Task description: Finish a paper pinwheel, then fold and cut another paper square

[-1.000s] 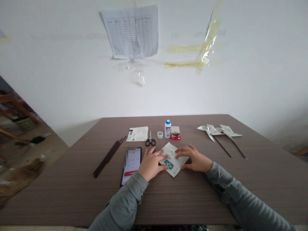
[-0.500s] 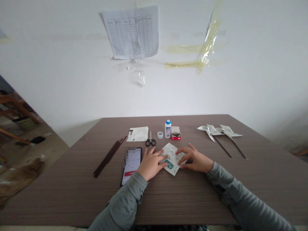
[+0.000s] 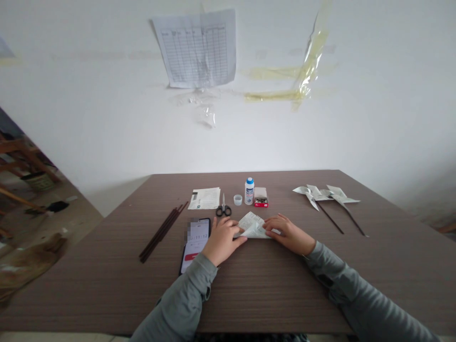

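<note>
1. Left hand (image 3: 223,240): fingers loosely spread, tips at the left side of the sheet; no clear grip.
2. Right hand (image 3: 294,236): fingers curled, thumb and fingertips at the right side of the sheet. Can't tell if they pinch it or just press.
3. Paper sheet (image 3: 254,228): between both hands, on the table (image 3: 249,294). Near edge runs straight across with a flap turned up; far corner points at the wall. Reads as mid-fold; can't tell if the crease is set. No cuts visible, no stick on it.
4. Just beyond: scissors (image 3: 223,207) lying free, clear cup (image 3: 238,200), upright blue-capped bottle (image 3: 249,194), open red box (image 3: 261,199) with small bits inside. None in hand.
5. Left: phone (image 3: 197,244) beside the left hand; dark sticks (image 3: 162,235) bundled, no paper on them; flat papers (image 3: 204,199) behind the phone, lying unused.
6. Far right: two paper pinwheels (image 3: 309,194) on sticks, look finished.
7. Progress, my judgement: two pieces done, this one early. Left on it: finish folding, then likely cutting, shaping and fixing to a stick.
</note>
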### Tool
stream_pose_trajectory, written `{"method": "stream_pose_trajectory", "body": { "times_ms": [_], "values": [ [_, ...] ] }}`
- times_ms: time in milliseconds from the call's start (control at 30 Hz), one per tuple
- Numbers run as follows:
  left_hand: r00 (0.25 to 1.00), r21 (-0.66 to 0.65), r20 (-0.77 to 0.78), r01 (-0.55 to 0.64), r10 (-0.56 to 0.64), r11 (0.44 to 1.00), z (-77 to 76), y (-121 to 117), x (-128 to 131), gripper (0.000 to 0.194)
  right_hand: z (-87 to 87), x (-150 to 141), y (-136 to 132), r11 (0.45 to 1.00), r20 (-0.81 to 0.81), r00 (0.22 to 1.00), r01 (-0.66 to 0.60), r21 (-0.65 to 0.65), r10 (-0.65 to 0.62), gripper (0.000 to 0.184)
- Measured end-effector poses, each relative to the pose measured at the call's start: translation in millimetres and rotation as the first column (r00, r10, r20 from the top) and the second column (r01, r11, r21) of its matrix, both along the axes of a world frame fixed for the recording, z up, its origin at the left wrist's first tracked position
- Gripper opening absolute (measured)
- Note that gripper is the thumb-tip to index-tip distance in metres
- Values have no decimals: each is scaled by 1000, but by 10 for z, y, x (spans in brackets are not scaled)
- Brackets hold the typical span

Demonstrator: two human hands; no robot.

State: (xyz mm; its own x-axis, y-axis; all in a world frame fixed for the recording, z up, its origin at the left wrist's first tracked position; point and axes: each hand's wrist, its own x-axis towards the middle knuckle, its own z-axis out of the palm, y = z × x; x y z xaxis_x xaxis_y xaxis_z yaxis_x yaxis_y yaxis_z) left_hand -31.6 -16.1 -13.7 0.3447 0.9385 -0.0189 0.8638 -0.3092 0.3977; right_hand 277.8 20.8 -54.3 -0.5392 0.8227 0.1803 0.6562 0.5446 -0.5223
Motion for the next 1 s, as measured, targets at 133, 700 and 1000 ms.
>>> {"method": "stream_pose_trajectory", "body": {
  "times_ms": [133, 700, 1000],
  "values": [
    [999, 51, 35, -20, 19, 999, -72, 22, -11, 24, -9, 19, 10, 1000, -29, 1000, 14, 27, -13, 7],
    [991, 79, 85, -109, 102, 991, 65, -41, 80, 35, -144, 54, 65, 978, -42, 983, 181, 107, -177, 24],
    [996, 126, 40, -87, 82, 988, -9, -37, 163, 57, -110, -68, -59, 968, 33, 978, 200, 151, -208, 30]
  ]
}}
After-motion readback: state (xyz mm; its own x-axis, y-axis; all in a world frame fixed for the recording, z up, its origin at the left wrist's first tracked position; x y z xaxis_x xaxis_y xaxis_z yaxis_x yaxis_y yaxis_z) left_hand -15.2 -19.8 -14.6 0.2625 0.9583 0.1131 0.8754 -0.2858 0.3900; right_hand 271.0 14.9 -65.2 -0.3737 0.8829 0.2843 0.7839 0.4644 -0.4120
